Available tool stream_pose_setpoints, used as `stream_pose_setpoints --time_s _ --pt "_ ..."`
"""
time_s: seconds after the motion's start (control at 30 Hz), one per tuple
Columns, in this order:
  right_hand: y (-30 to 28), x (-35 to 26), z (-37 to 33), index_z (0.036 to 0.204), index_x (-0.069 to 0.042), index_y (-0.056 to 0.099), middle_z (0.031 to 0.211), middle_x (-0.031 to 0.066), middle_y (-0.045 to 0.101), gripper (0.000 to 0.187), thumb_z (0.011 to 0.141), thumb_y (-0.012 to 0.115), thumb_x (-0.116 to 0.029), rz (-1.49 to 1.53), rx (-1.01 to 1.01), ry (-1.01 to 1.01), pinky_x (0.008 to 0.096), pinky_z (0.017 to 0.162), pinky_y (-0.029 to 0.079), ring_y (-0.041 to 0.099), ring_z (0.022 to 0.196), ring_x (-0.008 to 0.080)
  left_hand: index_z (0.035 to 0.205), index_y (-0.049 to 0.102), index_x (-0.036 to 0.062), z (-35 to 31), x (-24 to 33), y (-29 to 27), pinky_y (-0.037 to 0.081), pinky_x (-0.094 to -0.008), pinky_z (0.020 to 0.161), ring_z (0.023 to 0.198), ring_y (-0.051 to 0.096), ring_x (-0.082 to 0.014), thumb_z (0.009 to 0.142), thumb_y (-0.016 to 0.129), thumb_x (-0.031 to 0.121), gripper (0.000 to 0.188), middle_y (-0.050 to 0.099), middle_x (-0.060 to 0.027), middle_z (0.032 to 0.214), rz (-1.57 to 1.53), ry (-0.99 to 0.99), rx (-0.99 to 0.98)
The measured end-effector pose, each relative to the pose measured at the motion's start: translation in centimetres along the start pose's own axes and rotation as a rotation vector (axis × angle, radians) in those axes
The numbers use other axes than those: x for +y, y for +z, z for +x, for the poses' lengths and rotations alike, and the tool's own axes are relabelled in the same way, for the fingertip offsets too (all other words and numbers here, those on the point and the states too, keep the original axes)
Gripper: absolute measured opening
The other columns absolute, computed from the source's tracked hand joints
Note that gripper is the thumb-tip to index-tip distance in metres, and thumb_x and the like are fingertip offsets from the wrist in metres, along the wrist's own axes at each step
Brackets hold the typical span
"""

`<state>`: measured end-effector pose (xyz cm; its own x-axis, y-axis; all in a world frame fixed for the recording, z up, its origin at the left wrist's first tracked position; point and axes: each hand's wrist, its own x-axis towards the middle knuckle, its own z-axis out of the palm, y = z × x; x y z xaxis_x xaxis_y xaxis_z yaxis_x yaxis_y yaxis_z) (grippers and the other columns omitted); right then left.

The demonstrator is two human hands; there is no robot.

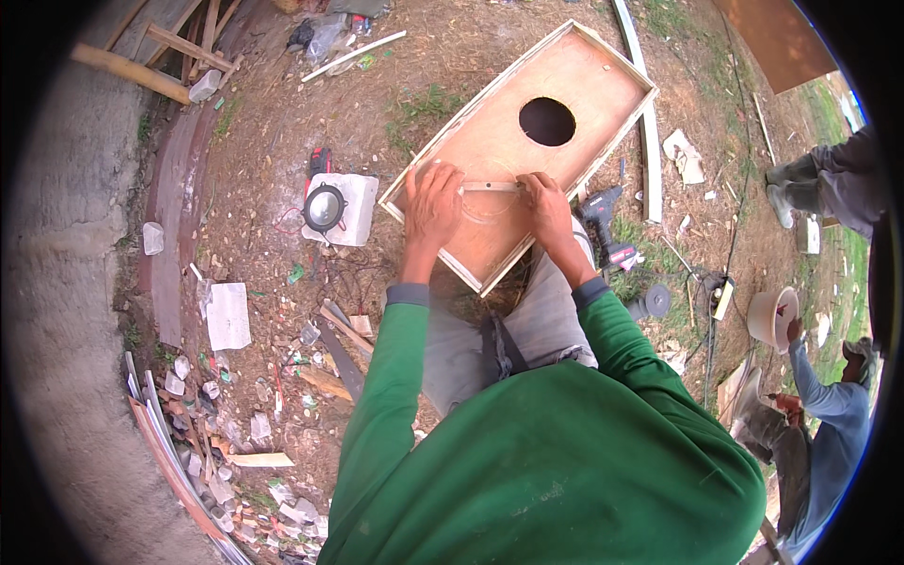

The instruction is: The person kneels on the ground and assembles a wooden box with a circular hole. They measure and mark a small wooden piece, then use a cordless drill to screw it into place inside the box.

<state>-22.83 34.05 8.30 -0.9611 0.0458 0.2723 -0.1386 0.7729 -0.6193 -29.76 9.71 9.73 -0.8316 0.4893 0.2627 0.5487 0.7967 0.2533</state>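
A shallow rectangular wooden box with a raised rim lies slantwise in front of me, partly over my legs. A round hole is cut through its panel. Closer to me, a faint circle is marked on the wood. Across that circle lies a short, thin pale strip with a dark spot near its middle. My left hand is closed over the strip's left end, its fingers pressed on the panel. At the other end, my right hand pinches the strip between thumb and fingers.
Left of the box, a round speaker rests on a white block. A cordless drill lies right of my right hand, near a grey disc. At right, a person sits near a white bucket. Rubble litters the lower left.
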Motion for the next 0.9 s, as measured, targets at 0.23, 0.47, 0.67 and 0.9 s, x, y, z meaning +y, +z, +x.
stream_pose_setpoints --time_s 0.23,0.47,0.67,0.9 --pt "-0.1 2.4 8.1 0.116 -0.003 0.082 0.112 0.0184 0.076 0.023 0.098 0.074 -0.015 0.067 -0.101 -0.111 0.0499 0.09 0.061 0.075 0.097 0.0402 0.123 0.082 0.0065 -4.2 4.4 0.1 0.045 -0.0498 0.112 0.119 0.065 -0.0288 0.096 0.08 0.026 0.034 0.072 -0.0079 0.121 -0.162 -0.07 0.09" --pt "5.4 -2.7 8.9 0.119 0.001 0.079 0.118 0.0221 0.073 0.029 0.092 0.068 -0.003 -0.033 -0.182 -0.18 0.049 0.098 0.059 0.07 0.114 0.043 0.129 0.079 0.0063 -5.7 9.6 1.3 0.046 -0.0496 0.105 0.111 0.063 -0.031 0.099 0.078 0.024 0.035 0.069 -0.0086 0.12 -0.164 -0.147 0.139" --pt "5.2 -4.6 6.6 0.126 0.0 0.075 0.11 0.0177 0.069 0.035 0.092 0.072 -0.009 0.028 -0.038 -0.207 0.0504 0.097 0.058 0.068 0.111 0.0405 0.159 0.051 0.0012 -4.9 3.7 0.6 0.043 -0.0543 0.117 0.145 0.049 -0.0428 0.101 0.073 0.016 0.064 0.049 -0.0238 0.156 0.048 -0.668 0.481" --pt "4.6 -4.7 5.1 0.112 -0.002 0.078 0.108 0.0117 0.067 0.019 0.094 0.07 -0.005 0.031 -0.262 -0.477 0.045 0.101 0.055 0.065 0.109 0.0328 0.16 0.045 0.0 -2.3 -2.5 3.2 0.045 -0.0594 0.117 0.143 0.052 -0.0504 0.109 0.068 0.027 0.062 0.048 -0.0265 0.157 -0.293 -0.762 0.582"
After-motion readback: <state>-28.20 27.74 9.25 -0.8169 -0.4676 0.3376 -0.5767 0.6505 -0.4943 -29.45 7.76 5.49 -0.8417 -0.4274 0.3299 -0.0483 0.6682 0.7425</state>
